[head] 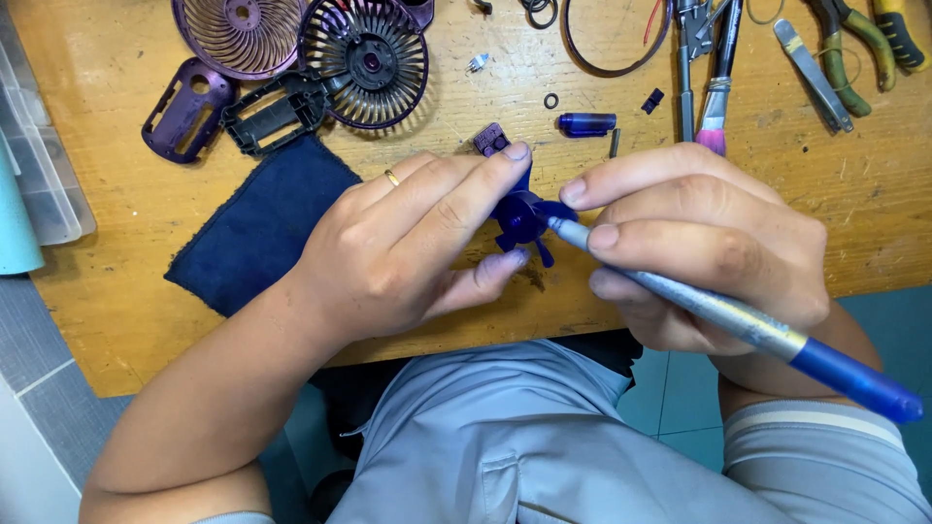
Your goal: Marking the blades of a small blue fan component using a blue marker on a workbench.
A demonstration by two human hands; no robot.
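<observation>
The left hand [408, 247] pinches a small dark blue fan propeller [521, 221] between the thumb below and the forefinger above, a narrow grip closed on the blades, held just above the near edge of the wooden table [116, 291]. A gold ring sits on one finger of that hand. The right hand [704, 243] is wrapped tight around a silver pen-like tool with a blue end [738, 325], its tip pressed into the hub of the propeller, so the two hands meet right at the part.

Just beyond the fingertips lies a small purple ridged piece [491, 139], and near it a short blue translucent cylinder [587, 123], a tiny black ring [550, 100] and a little black clip [652, 100]. Left of the hands a dark blue cloth [262, 223] lies flat on the wood.

Further back sit two round purple fan grilles [364, 60], a black rectangular frame [274, 114] touching one of them, and a purple housing shell [186, 109] beside it. At the far right are a brush with pink bristles [716, 97], metal tweezers [811, 73] and pliers with green and yellow handles [859, 49].

At the left edge stands a clear plastic compartment box [39, 165]; I cannot tell what is in it. A pale teal object [15, 223] lies beside it. No labels are legible from here.
</observation>
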